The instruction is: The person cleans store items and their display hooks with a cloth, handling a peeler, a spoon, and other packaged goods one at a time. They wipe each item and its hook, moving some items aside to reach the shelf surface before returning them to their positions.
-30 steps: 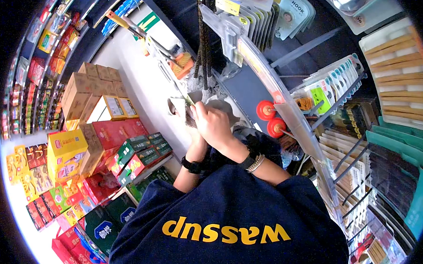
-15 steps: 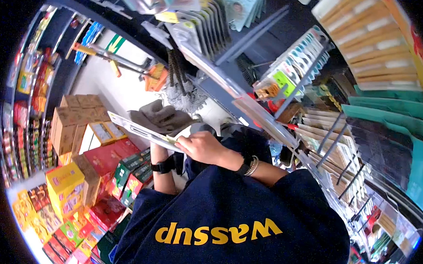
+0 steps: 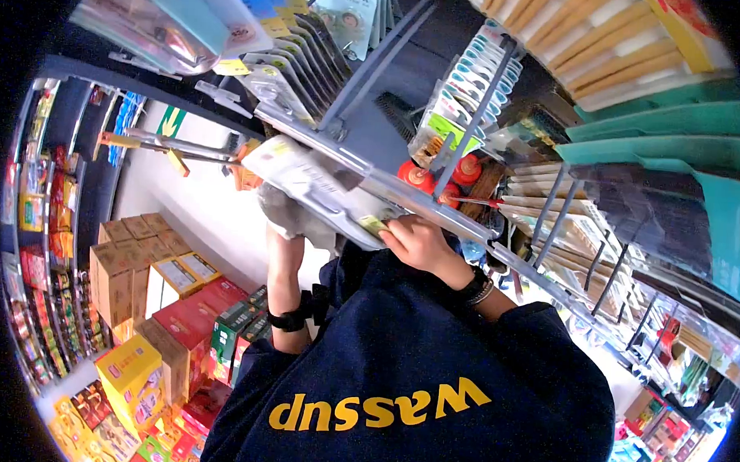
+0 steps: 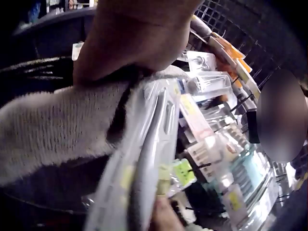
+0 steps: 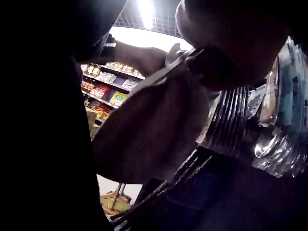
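Note:
My right hand (image 3: 419, 245) pinches the near end of a long clear blister pack (image 3: 318, 183). In the left wrist view, a grey curved handle (image 4: 149, 159) shows inside the pack. My left hand (image 4: 139, 38) is at the pack's other end and holds a grey ribbed cloth (image 4: 62, 127); its fingers are mostly hidden. The cloth hangs below the pack in the head view, and it appears as a dark flap in the right wrist view. The pack tilts across in front of my chest, close to the clear shelf-edge strip (image 3: 388, 190).
Hanging packs (image 3: 281, 87), wooden-handled goods (image 3: 560, 41) and teal boards (image 3: 678, 162) fill the rack at the right. Metal hooks (image 3: 548, 214) jut out. Cartons (image 3: 116, 278) and a yellow box (image 3: 132, 377) stand at the left. Long-handled tools (image 3: 184, 148) lean by the white wall.
The view has swung toward the rack. Both hands have moved apart along the pack, which has come up beside the shelf edge. The cloth has shifted behind and below the pack.

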A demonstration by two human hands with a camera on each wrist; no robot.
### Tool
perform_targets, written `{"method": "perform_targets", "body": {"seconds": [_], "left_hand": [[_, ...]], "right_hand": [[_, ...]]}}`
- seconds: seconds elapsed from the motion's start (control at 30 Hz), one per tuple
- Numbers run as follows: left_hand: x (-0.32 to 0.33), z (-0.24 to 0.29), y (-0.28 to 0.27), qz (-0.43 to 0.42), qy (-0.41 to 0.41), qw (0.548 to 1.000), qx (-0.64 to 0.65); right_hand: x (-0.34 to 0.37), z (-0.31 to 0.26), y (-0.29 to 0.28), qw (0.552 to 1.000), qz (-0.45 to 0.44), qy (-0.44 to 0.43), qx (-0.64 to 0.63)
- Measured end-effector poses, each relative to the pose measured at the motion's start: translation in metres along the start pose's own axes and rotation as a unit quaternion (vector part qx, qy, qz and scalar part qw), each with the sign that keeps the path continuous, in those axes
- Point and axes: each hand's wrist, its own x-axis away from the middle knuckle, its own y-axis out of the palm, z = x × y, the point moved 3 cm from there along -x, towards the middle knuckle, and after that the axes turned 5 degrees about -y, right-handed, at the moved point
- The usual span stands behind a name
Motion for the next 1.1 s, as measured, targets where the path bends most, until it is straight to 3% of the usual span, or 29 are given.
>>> {"method": "perform_targets", "body": {"seconds": [0.03,0.07,0.1,0.13,0.17,0.2,0.23,0.3,0.33,0.4,0.5,0.53,0.57,0.67,0.77,0.83,0.87,0.9,0.97,1.1], "left_hand": [[-0.003,0.007,0.007,0.002,-0.034,0.989,0.146],[0.0,0.025,0.014,0.003,0.06,0.996,-0.063],[-0.003,0.018,0.015,-0.057,-0.011,0.998,0.001],[-0.005,0.015,0.017,-0.056,-0.017,0.998,0.003],[-0.007,0.011,0.023,-0.055,-0.023,0.998,0.005],[-0.006,0.007,0.032,0.007,-0.055,0.997,0.054],[-0.007,0.014,0.042,-0.033,-0.004,0.99,0.134],[-0.001,0.029,0.054,-0.081,-0.022,0.995,0.059],[-0.004,0.021,0.056,-0.137,-0.029,0.99,0.023],[-0.002,0.021,0.063,-0.149,-0.032,0.988,0.007],[0.001,0.031,0.07,-0.178,-0.019,0.984,-0.01],[-0.001,0.032,0.073,-0.179,0.001,0.984,0.016],[-0.003,0.032,0.075,-0.18,0.021,0.982,0.043],[-0.006,0.045,0.078,-0.183,0.007,0.981,0.061],[-0.015,0.041,0.078,-0.201,-0.05,0.978,0.007],[-0.014,0.05,0.09,-0.157,0.033,0.973,0.166],[-0.014,0.054,0.092,-0.161,0.033,0.972,0.166],[-0.013,0.058,0.093,-0.163,0.032,0.976,0.142],[-0.015,0.059,0.093,-0.166,0.034,0.978,0.12],[-0.025,0.05,0.095,-0.187,0.037,0.98,0.063]], "right_hand": [[-0.001,0.002,-0.002,1.0,-0.013,0.022,0.018],[0.001,0.004,-0.003,0.998,-0.027,0.057,0.019],[0.003,0.005,-0.003,0.998,-0.021,0.06,0.023],[0.006,0.006,-0.003,0.998,-0.011,0.058,0.018],[0.01,0.007,-0.003,0.998,-0.002,0.056,0.012],[0.016,0.008,0.0,0.996,-0.047,0.076,0.014],[0.02,0.012,0.003,0.996,-0.043,0.076,0.015],[0.029,0.022,0.013,0.977,-0.147,0.152,0.014],[0.03,0.023,0.011,0.978,-0.143,0.152,0.014],[0.031,0.025,0.007,0.967,-0.182,0.171,0.056],[0.033,0.028,-0.003,0.975,-0.113,0.168,0.095],[0.034,0.029,-0.005,0.963,-0.139,0.218,0.073],[0.034,0.028,-0.007,0.964,-0.134,0.216,0.074],[0.028,0.019,-0.02,0.973,-0.071,0.124,0.18],[0.031,0.017,-0.023,0.969,-0.033,0.182,0.164],[0.03,0.017,-0.025,0.966,-0.019,0.193,0.171],[0.031,0.017,-0.026,0.964,-0.011,0.201,0.174],[0.033,0.016,-0.026,0.963,-0.01,0.203,0.176],[0.04,0.025,-0.018,0.928,-0.134,0.319,0.137],[0.04,0.031,-0.015,0.931,-0.153,0.304,0.132]]}}
